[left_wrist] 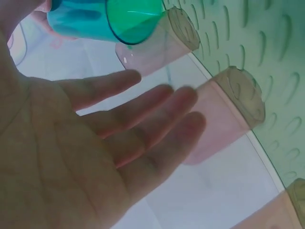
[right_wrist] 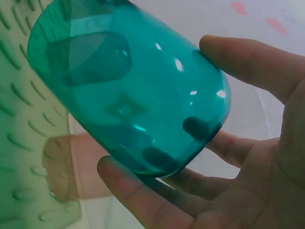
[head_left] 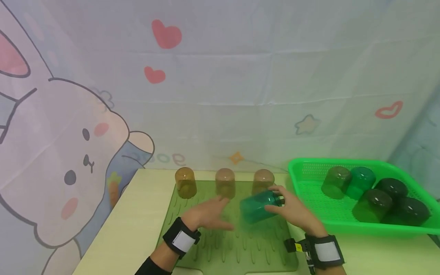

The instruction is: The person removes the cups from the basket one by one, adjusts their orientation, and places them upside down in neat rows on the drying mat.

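My right hand (head_left: pixel 292 208) grips a clear teal cup (head_left: pixel 259 206) near its closed end, fingers and thumb around it. The cup lies tilted in the air above the green ridged mat (head_left: pixel 237 244), its mouth facing left. To the left, my left hand (head_left: pixel 209 214) hovers over the mat with fingers extended and nothing in it; the left wrist view shows its palm (left_wrist: pixel 62 157). Along the mat's far edge, an amber cup (head_left: pixel 185 183) and two pinkish cups, one in the middle (head_left: pixel 225 183) and one at right (head_left: pixel 263 180), stand upside down in a row.
A bright green basket (head_left: pixel 309 212) at the right holds several cups, among them an olive cup (head_left: pixel 337 182), a teal one (head_left: pixel 361 182) and dark ones (head_left: pixel 410 212). The pale table (head_left: pixel 113 236) meets a printed cloth backdrop (head_left: pixel 220 88) behind the mat.
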### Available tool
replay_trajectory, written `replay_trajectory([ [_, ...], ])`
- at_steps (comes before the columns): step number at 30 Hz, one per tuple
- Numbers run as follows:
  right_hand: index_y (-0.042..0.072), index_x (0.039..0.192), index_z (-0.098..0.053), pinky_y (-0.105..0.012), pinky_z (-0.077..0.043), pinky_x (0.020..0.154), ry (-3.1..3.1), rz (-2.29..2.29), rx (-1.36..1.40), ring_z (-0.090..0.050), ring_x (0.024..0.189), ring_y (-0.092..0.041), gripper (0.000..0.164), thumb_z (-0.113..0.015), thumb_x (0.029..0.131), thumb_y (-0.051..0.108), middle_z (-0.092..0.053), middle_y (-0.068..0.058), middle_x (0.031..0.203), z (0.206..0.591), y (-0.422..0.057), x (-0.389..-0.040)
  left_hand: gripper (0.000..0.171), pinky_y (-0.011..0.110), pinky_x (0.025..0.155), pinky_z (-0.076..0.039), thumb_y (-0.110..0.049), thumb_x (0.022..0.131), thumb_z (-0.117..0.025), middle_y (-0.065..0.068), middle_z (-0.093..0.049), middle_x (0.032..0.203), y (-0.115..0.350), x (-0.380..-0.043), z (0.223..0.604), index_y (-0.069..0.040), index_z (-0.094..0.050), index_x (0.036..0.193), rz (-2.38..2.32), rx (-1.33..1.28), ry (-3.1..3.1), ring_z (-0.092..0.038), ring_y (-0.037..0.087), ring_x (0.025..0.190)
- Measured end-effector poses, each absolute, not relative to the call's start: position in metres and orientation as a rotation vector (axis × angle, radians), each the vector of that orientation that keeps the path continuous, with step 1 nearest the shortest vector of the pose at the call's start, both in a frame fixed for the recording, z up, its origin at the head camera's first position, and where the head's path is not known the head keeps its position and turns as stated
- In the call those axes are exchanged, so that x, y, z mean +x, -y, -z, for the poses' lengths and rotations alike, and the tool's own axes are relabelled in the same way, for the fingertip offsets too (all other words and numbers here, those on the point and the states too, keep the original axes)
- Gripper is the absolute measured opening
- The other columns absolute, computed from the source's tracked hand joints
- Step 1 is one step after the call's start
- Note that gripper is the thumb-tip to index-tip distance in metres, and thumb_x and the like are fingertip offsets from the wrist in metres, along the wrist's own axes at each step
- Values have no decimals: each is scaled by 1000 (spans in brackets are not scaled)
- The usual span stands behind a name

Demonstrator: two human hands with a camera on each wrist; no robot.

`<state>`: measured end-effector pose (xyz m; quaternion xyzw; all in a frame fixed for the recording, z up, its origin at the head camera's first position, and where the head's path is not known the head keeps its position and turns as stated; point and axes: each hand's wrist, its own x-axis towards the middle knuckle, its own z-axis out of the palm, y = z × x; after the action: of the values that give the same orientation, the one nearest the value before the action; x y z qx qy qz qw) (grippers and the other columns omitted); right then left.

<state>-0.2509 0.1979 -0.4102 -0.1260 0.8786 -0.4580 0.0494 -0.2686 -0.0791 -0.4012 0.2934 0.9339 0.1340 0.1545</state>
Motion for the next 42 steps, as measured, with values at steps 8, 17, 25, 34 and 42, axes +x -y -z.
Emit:
replay_trajectory([
  [8, 10, 132, -46, -43, -50, 81, -2634, 1439, -365, -47, 117, -40, 61, -73, 83, 35, -49, -20, 131, 430, -182, -253, 95, 38, 99, -42, -58, 74, -73, 18, -41, 139, 59, -270, 398, 0, -38, 142, -247, 945, -2801, -44, 29, 125],
  [17, 3, 131, -41, -45, -51, 83, -2431, 1601, -398, -46, 117, -42, 58, -72, 85, 18, -45, -23, 131, 435, -171, -254, 93, 34, 90, -48, -58, 69, -77, 13, -45, 132, 40, -276, 405, -4, -44, 136, -76, 985, -2854, -48, 25, 117],
  [25, 1, 133, -36, -48, -49, 87, -2298, 1673, -438, -45, 117, -44, 56, -67, 88, 13, -38, -24, 134, 434, -170, -251, 83, 28, 79, -50, -54, 69, -79, 9, -51, 123, 32, -271, 407, -5, -49, 129, -90, 1018, -2884, -52, 20, 106],
  [34, 4, 134, -36, -51, -49, 85, -2286, 1667, -476, -44, 118, -45, 57, -67, 88, 15, -39, -24, 134, 429, -172, -250, 81, 27, 78, -50, -55, 72, -76, 9, -50, 123, 31, -274, 410, -8, -48, 132, -69, 1047, -2883, -51, 20, 106],
  [42, 4, 141, -34, -50, -47, 89, -2300, 1658, -509, -39, 123, -47, 62, -66, 90, 20, -36, -25, 140, 434, -178, -252, 80, 29, 79, -51, -49, 70, -80, 8, -51, 119, 45, -279, 426, -5, -50, 130, -329, 1069, -2886, -53, 19, 102],
])
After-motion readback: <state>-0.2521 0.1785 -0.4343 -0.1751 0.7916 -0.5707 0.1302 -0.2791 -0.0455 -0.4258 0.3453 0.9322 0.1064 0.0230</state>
